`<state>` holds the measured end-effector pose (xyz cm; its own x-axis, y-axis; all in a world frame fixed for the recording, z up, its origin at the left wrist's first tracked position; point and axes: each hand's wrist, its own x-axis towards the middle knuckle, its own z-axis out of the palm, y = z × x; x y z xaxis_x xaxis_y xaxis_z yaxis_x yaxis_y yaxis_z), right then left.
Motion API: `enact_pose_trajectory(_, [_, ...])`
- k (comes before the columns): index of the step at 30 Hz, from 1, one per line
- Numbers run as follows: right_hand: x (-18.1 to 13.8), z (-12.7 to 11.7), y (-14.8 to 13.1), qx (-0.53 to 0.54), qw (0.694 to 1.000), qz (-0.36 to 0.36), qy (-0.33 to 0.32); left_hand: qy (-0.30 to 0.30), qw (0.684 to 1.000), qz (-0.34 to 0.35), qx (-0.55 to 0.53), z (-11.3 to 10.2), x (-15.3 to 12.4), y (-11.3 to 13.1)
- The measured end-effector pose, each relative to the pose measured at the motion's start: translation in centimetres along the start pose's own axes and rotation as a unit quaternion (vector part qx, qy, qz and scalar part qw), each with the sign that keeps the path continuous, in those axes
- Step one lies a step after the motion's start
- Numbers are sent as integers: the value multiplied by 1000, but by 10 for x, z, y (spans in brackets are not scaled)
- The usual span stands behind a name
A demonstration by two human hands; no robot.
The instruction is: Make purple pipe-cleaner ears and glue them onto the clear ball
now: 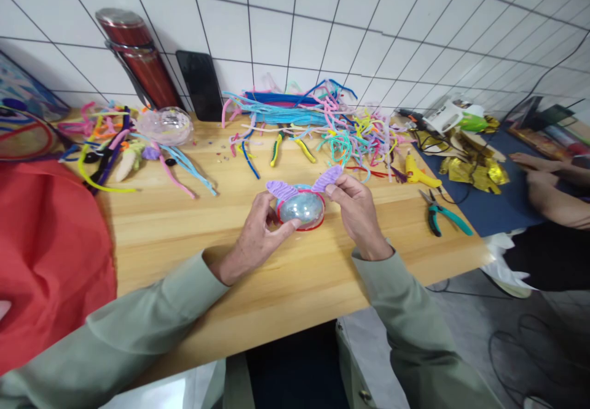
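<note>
Between my two hands is a clear plastic ball (pixel 302 208) with a red pipe-cleaner rim around its edge and light blue along the top. Two purple ear-shaped pieces of coiled pipe cleaner stick out from its upper side, a left ear (pixel 283 189) and a right ear (pixel 328 178). My left hand (pixel 262 232) grips the ball from the left, thumb across its front. With thumb and fingertips, my right hand (pixel 354 209) pinches the right ear near its base. Whether the right ear is fixed to the ball I cannot tell.
Bundled pipe cleaners (pixel 290 111) lie along the wall, with yellow-handled pliers (pixel 276 149) before them. A glue gun (pixel 420 172) and teal pliers (pixel 446 215) are at right. Left are a red thermos (pixel 142 58), phone (pixel 199 85), plastic shell (pixel 165 126) and red cloth (pixel 55 237). Another person's hand (pixel 546 178) shows far right.
</note>
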<state>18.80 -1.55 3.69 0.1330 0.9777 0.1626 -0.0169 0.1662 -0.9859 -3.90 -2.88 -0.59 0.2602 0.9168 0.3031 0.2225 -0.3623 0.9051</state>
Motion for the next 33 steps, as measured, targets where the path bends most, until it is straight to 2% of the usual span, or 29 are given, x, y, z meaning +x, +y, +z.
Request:
enact_pose_trajectory(17, [0,0,8,-31,1000,-2,-3,2,1000,6,-2,1,-1,-3])
enact_pose_trajectory(33, [-2,-4,12,-11,1000,10,-7,-11,1000,-13,-14,0,-1,-1])
